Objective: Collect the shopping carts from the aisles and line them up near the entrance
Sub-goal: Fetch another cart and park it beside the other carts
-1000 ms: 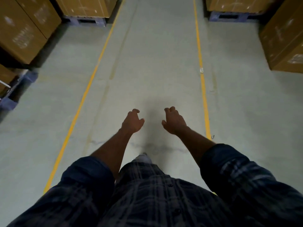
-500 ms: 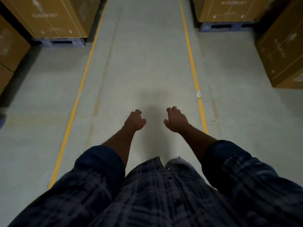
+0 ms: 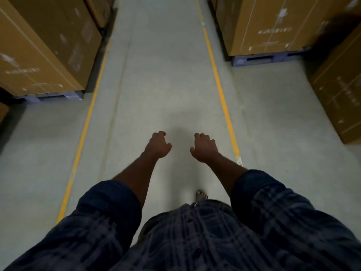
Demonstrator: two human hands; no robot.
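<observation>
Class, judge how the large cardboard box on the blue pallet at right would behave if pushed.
The cardboard box looks bulky, so probably heavy. Its flat faces suggest stiff sides. Resting on the blue pallet, it likely resists sliding.

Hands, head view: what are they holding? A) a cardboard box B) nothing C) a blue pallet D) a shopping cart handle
B: the left hand and the right hand are loosely curled above the floor, gripping nothing; no cart is in view.
</observation>
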